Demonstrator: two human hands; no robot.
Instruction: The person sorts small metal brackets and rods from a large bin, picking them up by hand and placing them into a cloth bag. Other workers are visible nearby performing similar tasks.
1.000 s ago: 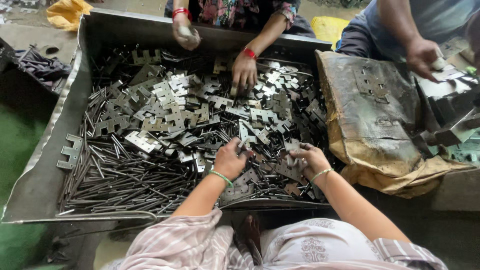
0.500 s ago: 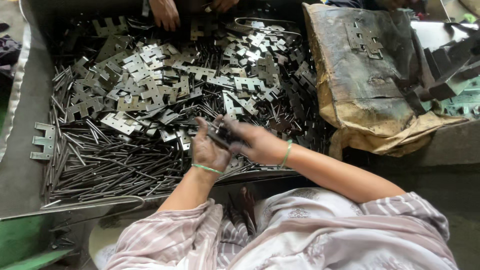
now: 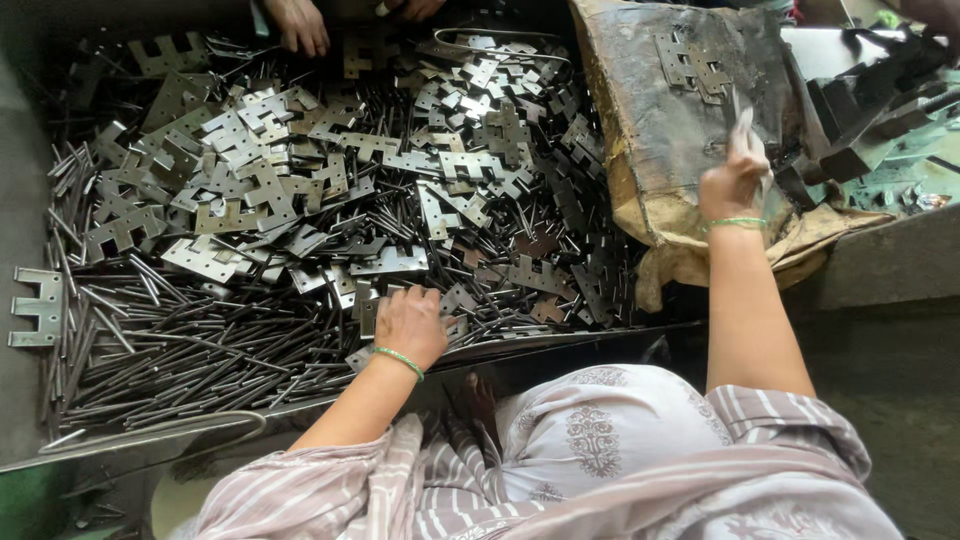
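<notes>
Sorting metal bits in a big tray with our two bare hands.

Nearest to us, our left hand [image 3: 410, 325] lies flat on the pile of flat metal plates [image 3: 300, 190], fingers close together and pressed down on the pieces by the tray [image 3: 25, 200] edge. Just beside it, to the left, lies a heap of thin metal rods [image 3: 170, 350]. A bit farther, our right hand [image 3: 735, 180] is up over the worn brown sack [image 3: 660, 110], and its fingers pinch one thin metal piece [image 3: 745, 115] that sticks straight up. A few plates rest on top of that sack. Far at the top, another person's hand [image 3: 295, 22] touches the plates at the far edge of the tray.
</notes>
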